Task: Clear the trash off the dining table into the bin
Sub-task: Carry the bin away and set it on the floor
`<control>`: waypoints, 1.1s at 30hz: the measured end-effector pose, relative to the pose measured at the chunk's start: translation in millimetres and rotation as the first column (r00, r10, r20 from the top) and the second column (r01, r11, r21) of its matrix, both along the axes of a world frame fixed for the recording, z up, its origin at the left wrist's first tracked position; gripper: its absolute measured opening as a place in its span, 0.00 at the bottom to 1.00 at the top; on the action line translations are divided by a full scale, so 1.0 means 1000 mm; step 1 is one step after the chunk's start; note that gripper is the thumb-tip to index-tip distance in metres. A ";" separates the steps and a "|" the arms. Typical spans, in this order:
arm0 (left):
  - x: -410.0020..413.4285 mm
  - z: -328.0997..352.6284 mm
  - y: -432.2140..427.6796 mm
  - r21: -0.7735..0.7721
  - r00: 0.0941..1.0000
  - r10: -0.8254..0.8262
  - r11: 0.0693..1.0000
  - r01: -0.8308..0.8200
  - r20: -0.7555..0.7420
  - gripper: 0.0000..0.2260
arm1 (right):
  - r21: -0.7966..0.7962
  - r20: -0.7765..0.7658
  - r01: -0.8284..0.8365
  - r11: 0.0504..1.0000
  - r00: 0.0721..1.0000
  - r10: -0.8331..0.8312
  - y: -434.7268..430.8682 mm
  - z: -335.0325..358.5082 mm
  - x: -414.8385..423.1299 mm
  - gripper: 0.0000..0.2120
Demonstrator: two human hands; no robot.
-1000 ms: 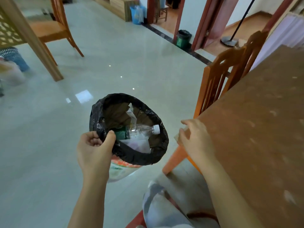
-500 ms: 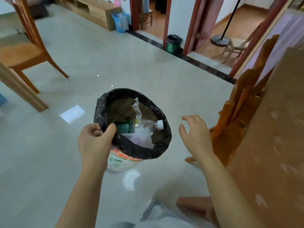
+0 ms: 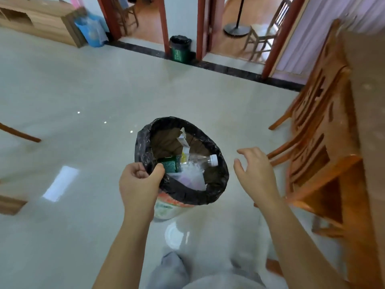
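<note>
Head view shows left hand fingers pinching the bin rim, bottle inside, right hand spread empty at 3 o'clock; next probably fetch more counter trash.

My left hand is fisted in a pinch grip, my right hand open, fingers spread, both forearms extended.

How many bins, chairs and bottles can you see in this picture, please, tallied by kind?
Bins: 2, the black-lined bin and the green bin.
Chairs: 2, one at the table and one through the doorway.
Bottles: 1, the bottle in the lined bin.
Total: 5.
</note>
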State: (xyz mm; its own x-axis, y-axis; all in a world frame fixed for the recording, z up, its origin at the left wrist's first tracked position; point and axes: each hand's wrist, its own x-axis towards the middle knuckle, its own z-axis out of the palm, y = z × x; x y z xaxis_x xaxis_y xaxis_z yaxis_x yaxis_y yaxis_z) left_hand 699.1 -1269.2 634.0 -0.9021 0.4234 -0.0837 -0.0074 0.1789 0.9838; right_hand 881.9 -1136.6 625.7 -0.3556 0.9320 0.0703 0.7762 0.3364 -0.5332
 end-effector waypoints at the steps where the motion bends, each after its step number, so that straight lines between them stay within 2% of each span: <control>1: -0.016 0.000 0.013 -0.034 0.999 -0.041 0.999 0.040 -0.029 0.13 | -0.005 -0.003 0.035 0.999 0.999 -0.035 0.005 -0.001 -0.012 0.13; 7: -0.078 -0.015 0.102 -0.189 0.951 -0.269 0.953 0.238 -0.154 0.13 | -0.029 0.017 0.269 0.963 0.963 -0.269 0.037 -0.014 -0.046 0.13; 11: -0.096 -0.040 0.176 -0.237 0.908 -0.413 0.890 0.389 -0.063 0.14 | -0.059 0.033 0.417 0.907 0.909 -0.415 0.076 -0.039 -0.055 0.14; 15: -0.098 -0.072 0.253 -0.293 0.827 -0.562 0.790 0.538 0.004 0.14 | -0.110 0.037 0.519 0.848 0.854 -0.518 0.125 -0.072 -0.066 0.14; 20: -0.095 -0.110 0.333 -0.432 0.656 -0.755 0.587 0.685 0.015 0.13 | -0.157 0.074 0.640 0.752 0.767 -0.638 0.176 -0.103 -0.076 0.15; 26: -0.091 -0.174 0.398 -0.521 0.454 -0.890 0.375 0.767 0.027 0.14 | -0.210 0.167 0.744 0.634 0.666 -0.727 0.215 -0.153 -0.080 0.15; 30: -0.098 -0.231 0.432 -0.698 0.254 -0.965 0.140 0.702 0.062 0.13 | -0.235 0.239 0.801 0.550 0.596 -0.767 0.228 -0.201 -0.088 0.14; 33: -0.109 -0.276 0.451 -0.760 0.120 -0.991 0.032 0.649 0.061 0.15 | -0.265 0.290 0.827 0.495 0.558 -0.777 0.228 -0.248 -0.104 0.13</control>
